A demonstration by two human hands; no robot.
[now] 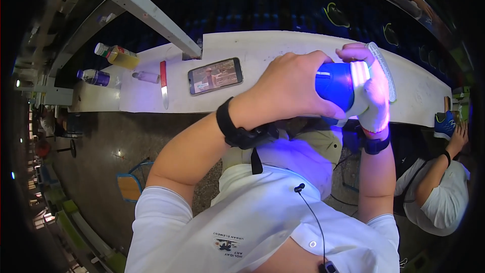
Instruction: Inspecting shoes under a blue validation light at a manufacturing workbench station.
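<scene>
Beyond the work area a long dark surface point(242, 17) is seen, on which dark shoes edged in yellow-green point(337, 15) are carried. In front of it, a white tabletop point(257, 48) is stretched across the view. At the right, a co-worker point(442, 202) in a pale shirt is partly seen, by whose hand point(459, 135) a blue shoe with a pale sole point(444, 125) is touched near the tabletop's end. The upper left is crossed by a pale post point(139, 7).

The blue upper point(333, 86), with a white sole edge, is held in both hands over the right part of the tabletop; whether the tabletop is touched cannot be told. Its left side is gripped by the bare left hand point(290, 83), thumb and fingers curved around it. The white-edged end is held by the right hand point(373, 91), which is partly covered by a white glove. Bluish light is cast over both. Just beyond the right hand, a pale, textured piece point(386, 71) is partly hidden.

Left of the hands, a phone point(215, 76) is laid with its screen lit. Farther left are placed a yellow drink bottle point(121, 57), a red-handled knife point(164, 85), a purple-labelled bottle point(94, 77) and a small clear bottle point(146, 76).
</scene>
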